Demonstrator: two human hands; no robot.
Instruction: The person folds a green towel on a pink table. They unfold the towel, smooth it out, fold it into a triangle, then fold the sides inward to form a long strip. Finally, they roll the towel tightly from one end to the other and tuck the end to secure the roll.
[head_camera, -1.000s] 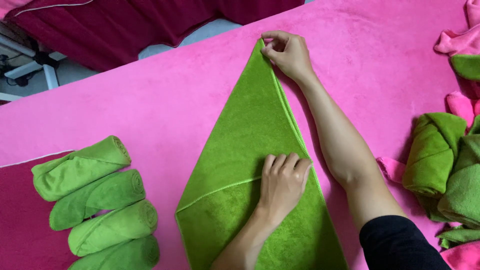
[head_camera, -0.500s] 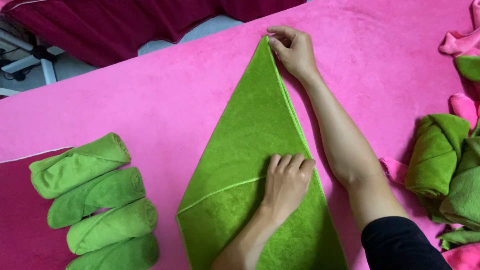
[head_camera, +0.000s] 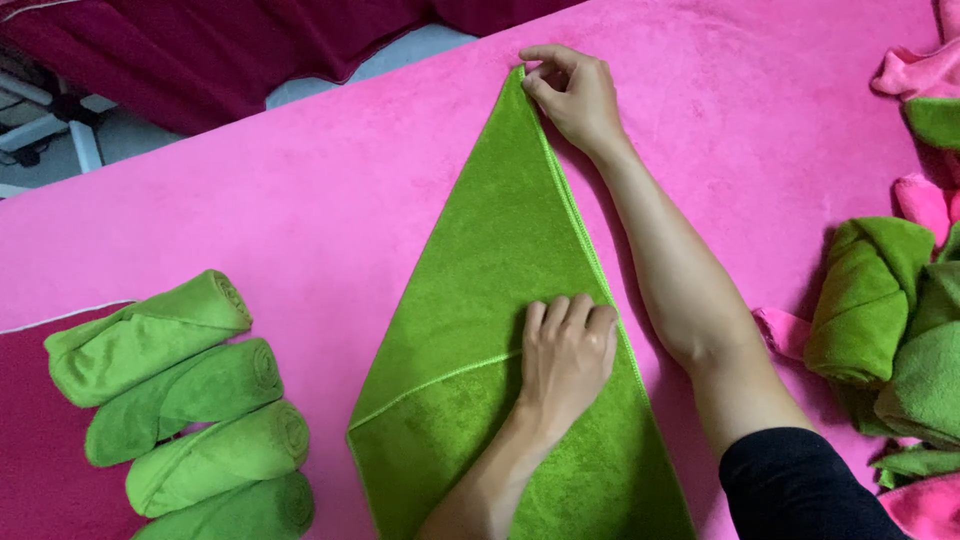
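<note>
A: Where does the work stand?

B: The green towel lies flat on the pink-covered table, folded into a long triangle. The right hand pinches the far tip between thumb and fingertips, fingers together on the cloth. The left hand rests palm down near the middle, fingers side by side, pressing the fold flat rather than gripping.

A: So which step is that?

B: I'd judge it the fold-setting stage, the diagonal edge being lined up. Going by the four rolled green towels to the left, the next move likely calls for keeping the tip taut and the edges even before any rolling.

A: Anything you can't make out?

B: The towel's near end runs off the bottom edge, so its full shape is unknown. The heap of green and pink cloths on the right is cut off by the frame. How many layers lie under the left palm can't be told
</note>
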